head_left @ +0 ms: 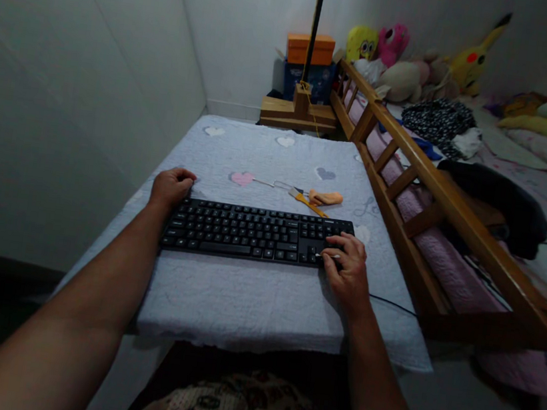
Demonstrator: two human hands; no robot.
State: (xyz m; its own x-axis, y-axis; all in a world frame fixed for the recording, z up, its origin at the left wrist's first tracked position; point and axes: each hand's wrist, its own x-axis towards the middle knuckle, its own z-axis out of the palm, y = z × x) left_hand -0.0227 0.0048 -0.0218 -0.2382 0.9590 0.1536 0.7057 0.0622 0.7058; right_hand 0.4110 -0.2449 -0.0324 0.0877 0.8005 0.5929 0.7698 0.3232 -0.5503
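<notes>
A black keyboard (234, 231) lies flat across the cloth-covered table. My left hand (171, 187) rests by its back left corner, fingers curled together; whether anything is in them is hidden. Over the arrow keys and number pad, my right hand (347, 266) pinches a thin white stick that looks like a cotton swab (320, 256), its tip down at the keys. Just behind the keyboard lie a flat brush (308, 202) with a yellow handle, a folded orange-brown cloth (325, 198) and a thin metal wire tool (283, 185).
A light cloth (240, 301) with hearts covers the table. The keyboard's cable (393, 305) runs off to the right. A wooden bed rail (412, 166) borders the right side, with bedding and plush toys beyond. An orange box (310, 49) and a black pole (315, 29) stand behind the table.
</notes>
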